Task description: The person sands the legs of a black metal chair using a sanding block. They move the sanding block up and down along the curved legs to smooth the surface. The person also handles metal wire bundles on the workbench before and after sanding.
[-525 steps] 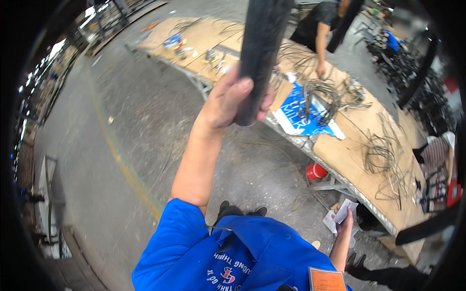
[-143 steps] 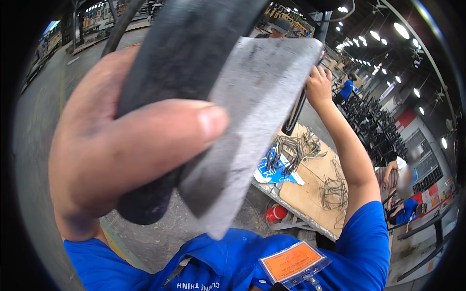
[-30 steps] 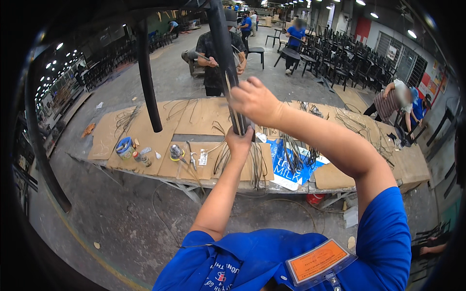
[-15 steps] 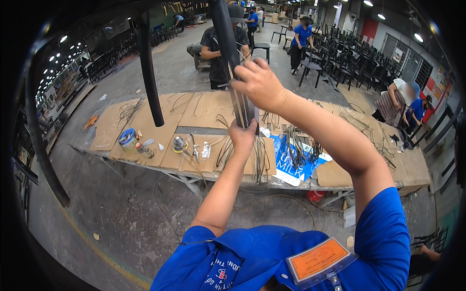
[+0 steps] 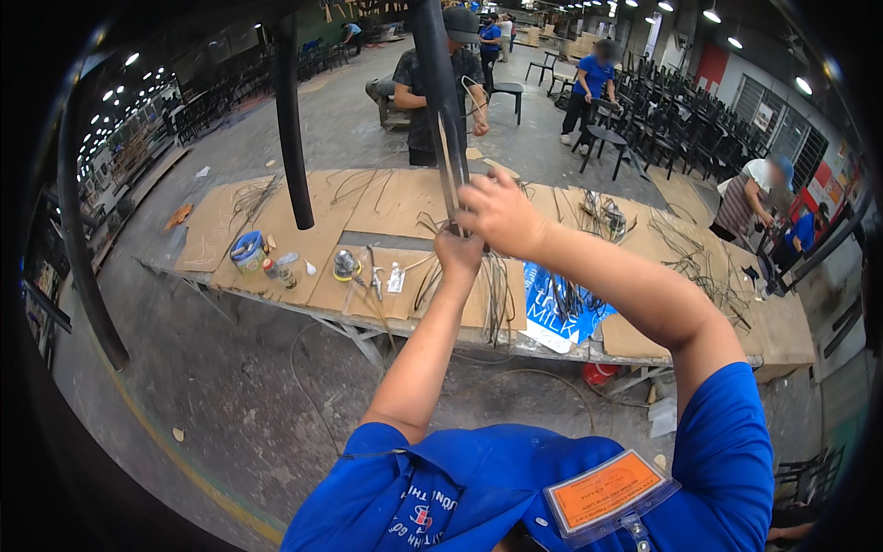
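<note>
- Holding blk leg (image 5: 437, 83) at low end: L hand (image 5: 457, 256), grip wrapped round it.
- R hand (image 5: 501, 216) just above, fingers curled, blurred; can't tell if pinching anything.
- Blk leg near-upright over desk (image 5: 395, 243) w/ cardboard (image 5: 391, 207) on top.

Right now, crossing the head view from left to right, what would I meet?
Blue tub, red-capped bottle, curved black leg, slim metal tool, left hand holding a streaked black leg, right hand, blue printed sheet, person in striped vest.

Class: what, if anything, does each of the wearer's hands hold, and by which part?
Left hand: the black leg, by its lower end. Right hand: at the leg, blurred; whether it holds anything cannot be told.
</note>
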`<state>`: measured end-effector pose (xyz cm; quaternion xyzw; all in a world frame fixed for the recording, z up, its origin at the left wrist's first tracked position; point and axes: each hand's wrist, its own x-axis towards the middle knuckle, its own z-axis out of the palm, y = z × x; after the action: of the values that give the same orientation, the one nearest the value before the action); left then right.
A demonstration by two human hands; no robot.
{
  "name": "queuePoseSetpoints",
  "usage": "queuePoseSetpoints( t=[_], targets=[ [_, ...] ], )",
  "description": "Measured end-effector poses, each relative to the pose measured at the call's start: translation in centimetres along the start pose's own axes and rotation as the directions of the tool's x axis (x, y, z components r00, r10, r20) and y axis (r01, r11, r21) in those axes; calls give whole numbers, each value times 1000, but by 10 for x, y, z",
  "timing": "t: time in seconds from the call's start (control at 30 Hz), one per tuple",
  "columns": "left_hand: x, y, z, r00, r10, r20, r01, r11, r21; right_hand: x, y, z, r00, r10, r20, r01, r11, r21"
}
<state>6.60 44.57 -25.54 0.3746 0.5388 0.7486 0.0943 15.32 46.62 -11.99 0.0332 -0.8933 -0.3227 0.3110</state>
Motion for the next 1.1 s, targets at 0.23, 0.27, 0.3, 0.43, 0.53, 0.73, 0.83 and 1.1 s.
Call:
queuePoseSetpoints(
  t=[0.23, 0.27, 0.3, 0.43, 0.53, 0.73, 0.83, 1.1],
  targets=[
    [3, -8, 0, 1000, -9, -23, 9, 1000, -14, -17, -8, 13, 985, -67, -159, 62, 998, -33],
    [3, -9, -2, 999, 31, 15, -31, 999, 32, -22, -14, 13, 994, -63, -91, 64, 998, 6],
    [3, -8, -2, 997, 77, 29, -74, 993, -90, -25, -20, 13, 999, -31, 15, 31, 998, 48],
    [0, 1, -5, 998, -59, 11, 60, 991, -122, 4, 4, 12, 999, 33, -23, -34, 999, -28],
    [-2, 7, -9, 995, -95, 7, 95, 982, -162, 49, 59, 9, 968, 101, -229, -121, 990, -76],
    [0, -3, -17, 990, -136, 46, 142, 978, -151, 21, 27, 19, 986, 58, -158, -64, 998, -30],
    [3, -9, -19, 999, -28, -37, 26, 999, -32, -5, -19, 17, 999, -26, -26, 29, 995, 93],
    [0, 2, -22, 988, -138, 68, 150, 962, -230, 86, 59, -12, 951, 83, -297, -134, 979, -154]
  ],
)
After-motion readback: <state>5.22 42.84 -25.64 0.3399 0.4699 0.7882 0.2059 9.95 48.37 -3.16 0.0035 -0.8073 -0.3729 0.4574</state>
